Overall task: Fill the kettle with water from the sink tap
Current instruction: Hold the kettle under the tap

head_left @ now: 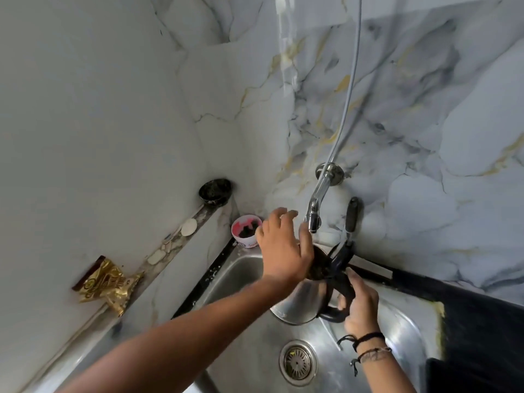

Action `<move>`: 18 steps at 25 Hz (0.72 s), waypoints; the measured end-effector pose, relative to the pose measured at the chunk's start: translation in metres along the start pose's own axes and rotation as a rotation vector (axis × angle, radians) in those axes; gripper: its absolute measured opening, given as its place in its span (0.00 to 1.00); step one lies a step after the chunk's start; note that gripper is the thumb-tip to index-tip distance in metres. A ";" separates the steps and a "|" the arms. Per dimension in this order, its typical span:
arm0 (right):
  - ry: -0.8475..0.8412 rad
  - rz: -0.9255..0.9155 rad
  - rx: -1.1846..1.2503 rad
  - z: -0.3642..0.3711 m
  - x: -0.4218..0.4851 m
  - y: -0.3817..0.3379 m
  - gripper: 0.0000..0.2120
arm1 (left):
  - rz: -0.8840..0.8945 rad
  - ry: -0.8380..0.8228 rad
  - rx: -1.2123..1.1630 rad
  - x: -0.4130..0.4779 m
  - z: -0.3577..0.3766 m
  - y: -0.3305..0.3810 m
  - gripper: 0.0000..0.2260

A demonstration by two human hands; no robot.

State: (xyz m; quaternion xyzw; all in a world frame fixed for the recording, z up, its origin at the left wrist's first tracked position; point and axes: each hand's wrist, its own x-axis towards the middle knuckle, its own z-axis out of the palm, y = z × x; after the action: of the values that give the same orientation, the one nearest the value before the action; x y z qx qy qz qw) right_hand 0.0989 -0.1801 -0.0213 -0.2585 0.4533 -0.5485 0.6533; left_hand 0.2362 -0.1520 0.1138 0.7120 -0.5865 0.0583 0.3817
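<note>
A steel kettle [300,303] with a black handle hangs over the steel sink [249,282], its open mouth under the chrome tap spout [313,219]. My right hand [358,303] grips the kettle's black handle. My left hand [283,242] rests with spread fingers on the kettle's top rim, just left of the spout and partly hiding the opening. The black lid [344,258] stands flipped up behind the opening. Whether water runs from the spout is hard to tell.
A pink-and-white cup [246,229] sits in the corner behind the sink. A dark round bowl [214,192], soap pieces and a gold wrapper [109,285] lie on the left ledge. The drain [297,362] is below the kettle. A black counter [482,321] lies right.
</note>
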 end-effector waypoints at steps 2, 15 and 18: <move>0.014 -0.016 -0.013 -0.001 0.011 0.002 0.18 | -0.227 -0.198 0.205 0.035 0.010 0.004 0.27; -0.047 -0.044 -0.057 0.011 0.041 -0.014 0.16 | -0.210 -0.706 0.094 0.105 0.035 -0.013 0.18; -0.065 -0.078 -0.077 0.014 0.041 -0.017 0.14 | -0.157 -0.734 0.084 0.101 0.033 -0.020 0.20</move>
State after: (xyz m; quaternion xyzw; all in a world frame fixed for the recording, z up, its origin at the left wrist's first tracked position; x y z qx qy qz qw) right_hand 0.1026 -0.2256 -0.0137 -0.3188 0.4422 -0.5468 0.6355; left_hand 0.2725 -0.2516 0.1346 0.7436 -0.6248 -0.2059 0.1200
